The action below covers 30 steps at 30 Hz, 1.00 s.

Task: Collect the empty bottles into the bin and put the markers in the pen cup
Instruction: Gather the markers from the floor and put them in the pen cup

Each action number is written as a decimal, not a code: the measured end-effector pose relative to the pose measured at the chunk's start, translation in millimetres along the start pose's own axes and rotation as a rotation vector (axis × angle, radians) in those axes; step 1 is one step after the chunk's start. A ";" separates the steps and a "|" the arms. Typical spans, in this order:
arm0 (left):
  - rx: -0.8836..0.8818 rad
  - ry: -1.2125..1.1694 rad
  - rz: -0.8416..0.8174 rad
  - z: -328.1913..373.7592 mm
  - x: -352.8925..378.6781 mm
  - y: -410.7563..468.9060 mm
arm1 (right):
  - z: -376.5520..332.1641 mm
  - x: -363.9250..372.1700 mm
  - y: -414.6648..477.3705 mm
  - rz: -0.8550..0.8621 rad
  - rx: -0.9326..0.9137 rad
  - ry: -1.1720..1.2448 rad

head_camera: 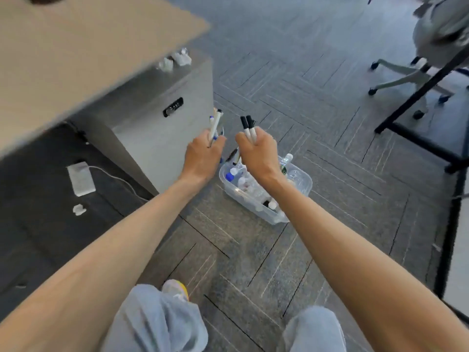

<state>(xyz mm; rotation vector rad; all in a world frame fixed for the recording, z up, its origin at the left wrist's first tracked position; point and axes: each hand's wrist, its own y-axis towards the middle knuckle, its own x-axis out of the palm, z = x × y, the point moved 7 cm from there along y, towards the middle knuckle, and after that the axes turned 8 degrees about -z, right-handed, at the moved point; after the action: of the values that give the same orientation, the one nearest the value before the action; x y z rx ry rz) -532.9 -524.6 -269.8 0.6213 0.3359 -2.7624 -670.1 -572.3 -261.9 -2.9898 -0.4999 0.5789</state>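
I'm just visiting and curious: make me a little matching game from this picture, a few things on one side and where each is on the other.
Things:
1. black-capped markers
2. empty bottles
3. crumpled tissues
4. white power adapter

Places:
A. on top of the grey cabinet
B. in the right hand
C. on the dark floor under the desk
D. in the clear plastic bin on the floor

Pairs: 1-B, 2-D, 3-A, 4-C

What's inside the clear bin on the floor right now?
Empty bottles, several with blue or white caps, fill the bin. The right hand and forearm cover its middle, so the count is unclear.
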 end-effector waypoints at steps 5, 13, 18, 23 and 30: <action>0.006 0.001 0.051 104.9 -123.0 -13.8 | -163.0 20.9 -1.2 -0.084 0.027 0.071; -0.088 -0.056 0.169 184.5 -291.4 -1.5 | -335.8 67.6 9.8 -0.212 0.069 0.168; -0.120 -0.048 0.228 191.6 -345.1 30.4 | -381.5 95.5 54.8 -0.272 0.060 0.151; -0.132 -0.022 0.257 198.5 -378.5 74.2 | -407.7 124.6 113.0 -0.352 0.045 0.163; -0.193 -0.014 0.396 186.9 -426.7 155.3 | -438.9 183.8 224.0 -0.493 0.041 0.258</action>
<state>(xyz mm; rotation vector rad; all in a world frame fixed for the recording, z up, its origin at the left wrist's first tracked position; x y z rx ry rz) -183.8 -625.7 60.4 0.5510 0.4204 -2.3233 -277.6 -721.6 54.7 -2.6850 -1.1272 0.1575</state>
